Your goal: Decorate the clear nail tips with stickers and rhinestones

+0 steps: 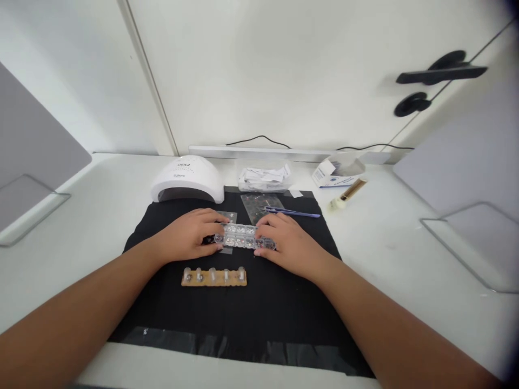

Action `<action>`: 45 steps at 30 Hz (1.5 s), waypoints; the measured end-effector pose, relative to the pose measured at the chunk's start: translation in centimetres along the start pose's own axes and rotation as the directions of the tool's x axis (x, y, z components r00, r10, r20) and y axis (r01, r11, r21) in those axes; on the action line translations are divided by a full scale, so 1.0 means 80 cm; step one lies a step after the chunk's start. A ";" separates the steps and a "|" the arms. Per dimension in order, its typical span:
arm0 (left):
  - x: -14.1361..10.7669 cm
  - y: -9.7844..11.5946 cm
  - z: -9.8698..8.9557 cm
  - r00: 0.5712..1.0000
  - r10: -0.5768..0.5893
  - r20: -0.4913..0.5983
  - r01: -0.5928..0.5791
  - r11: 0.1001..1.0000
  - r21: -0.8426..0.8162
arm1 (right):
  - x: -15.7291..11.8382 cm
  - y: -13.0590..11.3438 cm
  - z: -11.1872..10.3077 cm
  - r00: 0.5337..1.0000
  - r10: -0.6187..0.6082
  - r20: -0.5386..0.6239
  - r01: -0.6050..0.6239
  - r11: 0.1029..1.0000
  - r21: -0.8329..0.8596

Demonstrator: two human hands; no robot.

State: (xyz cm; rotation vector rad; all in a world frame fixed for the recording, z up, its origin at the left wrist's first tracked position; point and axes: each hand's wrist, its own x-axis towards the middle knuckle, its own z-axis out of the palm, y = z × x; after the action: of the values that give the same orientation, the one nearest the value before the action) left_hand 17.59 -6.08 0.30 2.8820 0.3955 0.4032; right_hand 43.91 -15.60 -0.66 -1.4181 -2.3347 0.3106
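Note:
A clear compartment case (240,235) with small shiny pieces in its cells lies on the black cloth (263,313). My left hand (194,232) grips its left end, thumb at the near side and fingers at the far side. At the other end my right hand (286,240) grips it the same way, covering some cells. Closer to me rests a wooden strip (219,279) carrying several pale, nail-tip-like pieces on small stands. Behind the case are purple tweezers (298,212) and a clear plastic bag (253,205) with tiny pieces.
At the back left stands a white nail lamp (188,178). Beside it is a clear tub (263,178) full of white packets. An open box (340,170) and a brush with a gold handle (348,193) are at the back right. Clear tape (227,346) runs along the cloth's front edge.

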 end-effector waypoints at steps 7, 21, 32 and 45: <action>0.001 -0.001 0.000 1.000 0.005 0.011 -0.005 1.000 0.016 | 0.001 -0.004 -0.003 0.999 0.037 0.018 -0.037 0.999 0.007; 0.001 0.000 0.000 1.000 0.019 -0.012 -0.019 0.999 0.037 | 0.002 -0.008 -0.001 0.996 0.085 0.033 -0.086 0.996 0.032; 0.000 0.000 0.003 0.999 -0.011 -0.031 0.012 1.000 0.009 | 0.003 -0.009 -0.002 0.997 0.077 0.033 -0.078 0.996 0.044; 0.000 -0.001 0.005 0.999 -0.033 -0.019 0.033 0.999 -0.008 | -0.008 0.006 -0.022 0.999 0.025 -0.027 -0.023 0.998 0.062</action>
State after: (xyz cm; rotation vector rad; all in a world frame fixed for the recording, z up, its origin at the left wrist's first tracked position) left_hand 17.65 -6.07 -0.07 2.8620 0.4428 0.4263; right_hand 45.35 -15.96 0.62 -1.4128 -2.2671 0.3645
